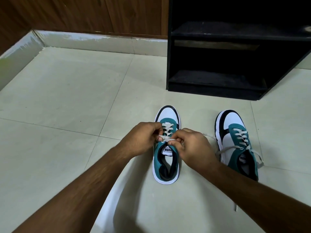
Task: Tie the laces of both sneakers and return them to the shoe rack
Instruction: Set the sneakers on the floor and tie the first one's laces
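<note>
Two teal, white and black sneakers stand on the tiled floor, toes pointing away from me. The left sneaker (165,165) is between my hands. My left hand (143,138) pinches one end of its pale lace (165,138) at the top eyelets. My right hand (193,147) grips the other end over the tongue, and the two ends cross between my fingers. The right sneaker (235,142) sits apart to the right, its lace (223,150) loose and trailing on the floor. A black shoe rack (218,84) stands just beyond the sneakers with bare shelves.
A wood-panelled wall (84,14) with a pale skirting strip runs behind the floor and the rack. Pale floor tiles (67,98) stretch to the left of the sneakers. My forearms reach in from the bottom of the view.
</note>
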